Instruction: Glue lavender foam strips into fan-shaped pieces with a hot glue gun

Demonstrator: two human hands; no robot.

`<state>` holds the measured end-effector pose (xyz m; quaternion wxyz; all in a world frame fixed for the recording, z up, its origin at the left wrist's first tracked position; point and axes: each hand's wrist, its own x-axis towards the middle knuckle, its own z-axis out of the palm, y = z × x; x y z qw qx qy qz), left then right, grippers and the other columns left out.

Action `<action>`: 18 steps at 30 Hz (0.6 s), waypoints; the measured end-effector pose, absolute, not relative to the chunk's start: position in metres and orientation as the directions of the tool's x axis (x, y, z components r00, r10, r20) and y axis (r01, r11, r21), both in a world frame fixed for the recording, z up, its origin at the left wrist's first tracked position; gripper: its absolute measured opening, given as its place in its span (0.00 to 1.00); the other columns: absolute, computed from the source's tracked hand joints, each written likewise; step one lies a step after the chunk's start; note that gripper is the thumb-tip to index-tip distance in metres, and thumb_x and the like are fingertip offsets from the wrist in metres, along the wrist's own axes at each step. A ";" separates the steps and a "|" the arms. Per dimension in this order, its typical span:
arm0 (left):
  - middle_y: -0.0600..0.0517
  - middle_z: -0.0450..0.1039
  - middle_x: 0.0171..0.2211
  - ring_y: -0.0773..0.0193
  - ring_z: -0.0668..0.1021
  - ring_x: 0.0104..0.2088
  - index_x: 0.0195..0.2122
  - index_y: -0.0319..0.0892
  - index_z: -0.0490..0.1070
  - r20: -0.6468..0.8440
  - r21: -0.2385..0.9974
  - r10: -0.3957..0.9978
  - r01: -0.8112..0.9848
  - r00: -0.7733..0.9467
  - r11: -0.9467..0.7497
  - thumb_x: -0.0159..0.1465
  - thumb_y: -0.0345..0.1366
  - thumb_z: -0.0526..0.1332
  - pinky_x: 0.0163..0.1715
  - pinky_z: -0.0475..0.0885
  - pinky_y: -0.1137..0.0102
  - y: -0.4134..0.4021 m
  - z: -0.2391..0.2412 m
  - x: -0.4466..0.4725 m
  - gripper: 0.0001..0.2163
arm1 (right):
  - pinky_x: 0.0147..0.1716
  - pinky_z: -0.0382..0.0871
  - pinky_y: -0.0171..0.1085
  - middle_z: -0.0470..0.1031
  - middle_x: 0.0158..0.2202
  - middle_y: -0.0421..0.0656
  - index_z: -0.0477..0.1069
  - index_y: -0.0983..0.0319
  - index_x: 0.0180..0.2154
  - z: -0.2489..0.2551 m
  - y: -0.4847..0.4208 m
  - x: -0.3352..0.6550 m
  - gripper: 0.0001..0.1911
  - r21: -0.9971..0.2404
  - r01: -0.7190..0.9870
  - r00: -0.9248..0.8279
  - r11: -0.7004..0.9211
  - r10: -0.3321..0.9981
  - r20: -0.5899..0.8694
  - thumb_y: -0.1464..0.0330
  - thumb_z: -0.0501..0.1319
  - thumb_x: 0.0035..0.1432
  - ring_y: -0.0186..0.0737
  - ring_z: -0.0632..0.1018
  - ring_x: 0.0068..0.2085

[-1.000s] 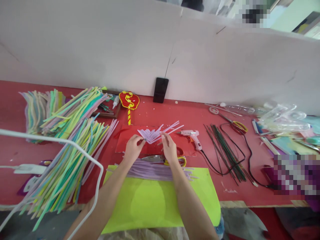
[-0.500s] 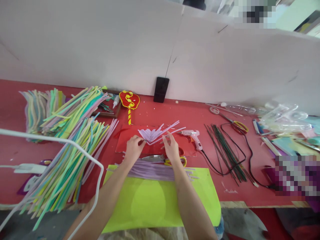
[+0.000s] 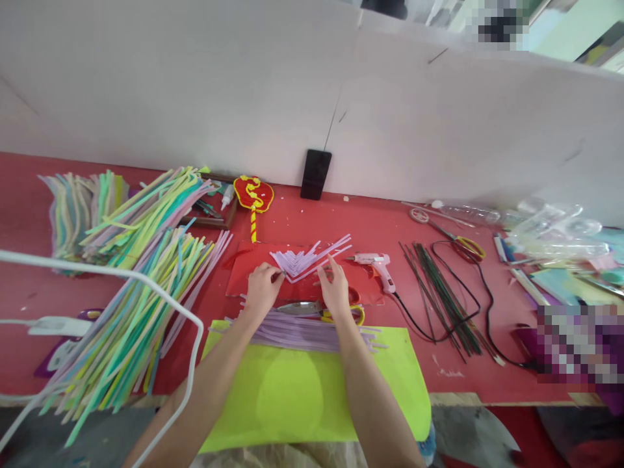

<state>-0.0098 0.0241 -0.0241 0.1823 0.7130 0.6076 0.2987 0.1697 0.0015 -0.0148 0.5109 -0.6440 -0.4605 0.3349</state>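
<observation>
Fingers of the left hand (image 3: 263,287) pinched the near, left edge of the V-shaped purple piece (image 3: 294,262), which lay on the red sheet (image 3: 238,273), left grip unchanged over the last second. Right hand (image 3: 335,289): thumb and forefinger parted beside the outermost strip; contact could not be told. Change noted: half a second earlier that strip's far end reached nearer the glue gun (image 3: 373,260); now it sat further left, almost level with its neighbour's end. Scissors (image 3: 299,309) unmoved.
</observation>
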 end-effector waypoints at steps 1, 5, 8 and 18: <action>0.50 0.72 0.30 0.63 0.74 0.32 0.30 0.41 0.75 0.201 0.624 0.976 0.757 0.082 -0.192 0.59 0.33 0.59 0.38 0.67 0.68 0.024 -0.024 -0.010 0.06 | 0.29 0.76 0.38 0.68 0.41 0.47 0.63 0.62 0.58 -0.015 0.002 0.169 0.30 -0.968 0.246 0.348 -0.045 0.936 0.045 0.57 0.57 0.55 0.38 0.74 0.35; 0.50 0.71 0.30 0.62 0.74 0.33 0.30 0.41 0.75 0.186 0.613 0.980 0.771 0.073 -0.174 0.59 0.33 0.60 0.38 0.67 0.67 0.023 -0.021 -0.008 0.05 | 0.33 0.77 0.40 0.68 0.41 0.47 0.69 0.61 0.53 -0.017 0.001 0.168 0.26 -0.970 0.244 0.335 -0.007 0.939 0.078 0.57 0.57 0.55 0.40 0.74 0.39; 0.50 0.71 0.31 0.62 0.74 0.34 0.30 0.41 0.74 0.190 0.610 0.980 0.776 0.052 -0.159 0.59 0.33 0.60 0.38 0.67 0.67 0.021 -0.017 -0.008 0.04 | 0.35 0.77 0.41 0.69 0.41 0.48 0.72 0.62 0.48 -0.017 0.001 0.168 0.22 -0.964 0.264 0.332 0.011 0.938 0.101 0.58 0.57 0.55 0.41 0.75 0.40; 0.51 0.71 0.33 0.62 0.75 0.35 0.34 0.42 0.71 0.225 0.658 0.957 0.697 0.180 -0.286 0.58 0.29 0.62 0.38 0.68 0.67 0.019 -0.015 -0.012 0.04 | 0.41 0.74 0.40 0.71 0.41 0.48 0.74 0.62 0.44 -0.016 -0.001 0.167 0.16 -0.900 0.423 0.304 0.102 0.920 0.247 0.62 0.55 0.59 0.40 0.75 0.42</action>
